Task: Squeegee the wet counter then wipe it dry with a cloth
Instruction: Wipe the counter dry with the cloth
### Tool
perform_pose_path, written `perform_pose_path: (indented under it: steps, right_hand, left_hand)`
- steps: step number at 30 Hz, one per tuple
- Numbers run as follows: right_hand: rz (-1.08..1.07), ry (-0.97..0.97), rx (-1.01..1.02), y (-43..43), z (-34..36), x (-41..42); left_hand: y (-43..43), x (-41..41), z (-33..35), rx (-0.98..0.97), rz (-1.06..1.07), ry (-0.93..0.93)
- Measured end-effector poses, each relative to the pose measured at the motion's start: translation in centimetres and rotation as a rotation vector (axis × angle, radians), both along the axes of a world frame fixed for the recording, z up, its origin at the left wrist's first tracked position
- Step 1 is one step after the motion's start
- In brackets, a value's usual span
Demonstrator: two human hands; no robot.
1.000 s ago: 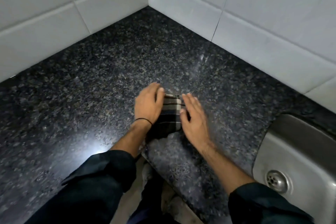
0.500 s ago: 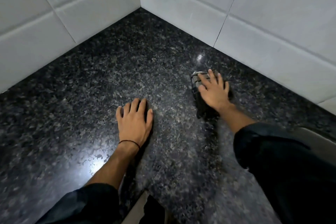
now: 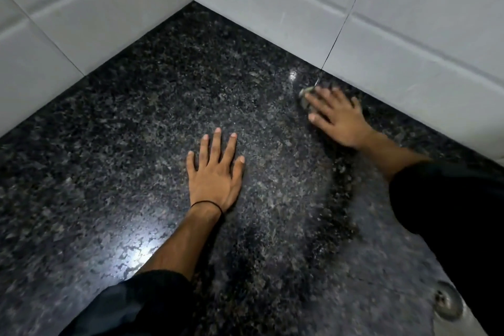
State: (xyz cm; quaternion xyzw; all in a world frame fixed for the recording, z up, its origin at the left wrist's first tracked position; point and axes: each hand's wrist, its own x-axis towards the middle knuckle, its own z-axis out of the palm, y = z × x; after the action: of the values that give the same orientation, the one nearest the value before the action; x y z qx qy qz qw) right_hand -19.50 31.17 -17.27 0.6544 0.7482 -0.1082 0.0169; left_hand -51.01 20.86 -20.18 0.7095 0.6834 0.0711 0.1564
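Cloth (image 3: pixel 305 98) (mostly hidden, blurred) under flat right hand (image 3: pixel 336 117), near wall tiles (image 3: pixel 381 68).

Single head-worn wide-angle view, no second camera to overlap. Looks forward and steeply down from above and behind the hands, close in, both forearms entering from the bottom edge. Left hand (image 3: pixel 215 172) sits near frame centre, right hand (image 3: pixel 336 117) up and to the right. Dark speckled desk (image 3: pixel 131 144) fills most of the frame. Beyond the hands, white tiled walls (image 3: pixel 272 8) meet in a corner. Sink drain (image 3: pixel 447 304) at lower right, behind the right hand. Edges bowed by lens.
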Motion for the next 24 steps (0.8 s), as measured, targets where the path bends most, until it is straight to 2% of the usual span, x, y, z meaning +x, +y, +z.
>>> perform_pose_path:
  steps: [2,4,5,8,10,12,15,17,20,22,24]
  right_hand:
    - [-0.276,0.062,-0.042,3.5,0.1,-2.1]
    - [-0.321,0.086,-0.068,4.9,-0.1,-6.0]
    - [-0.236,0.077,-0.062,4.6,-0.2,-8.0]
    - [0.223,0.042,0.010,1.3,-0.5,-10.8]
    - [0.344,0.050,0.038,-0.2,-0.2,-8.4]
    - [0.171,0.060,0.060,-1.0,-0.1,-4.2]
    - [-0.291,0.033,0.035,-3.5,0.0,3.9]
    - [-0.501,0.002,0.032,-7.3,0.1,8.3]
    - [-0.874,0.054,0.038,-12.3,0.2,10.1]
    - [-0.969,0.094,0.029,-14.2,0.2,8.4]
    - [-0.832,0.087,0.037,-16.1,-0.2,5.2]
  left_hand:
    - [0.1,0.1,0.1,-0.011,0.001,-0.001]
    - [0.2,0.1,0.2,-0.022,0.001,-0.003]
    - [0.2,0.1,0.2,-0.026,0.001,-0.003]
    - [0.2,0.2,0.5,-0.031,0.005,0.002]
    - [0.3,0.2,0.7,-0.037,0.009,-0.005]
    - [0.2,0.2,0.8,-0.038,0.006,-0.017]
    - [0.1,0.1,1.1,-0.041,-0.002,-0.046]
    - [0.1,0.3,1.5,-0.038,0.010,-0.063]
    - [-0.3,1.7,2.6,0.000,0.038,-0.092]
    - [-1.5,4.5,3.4,0.031,-0.022,-0.111]
    - [-3.0,8.1,3.7,0.034,-0.134,-0.124]
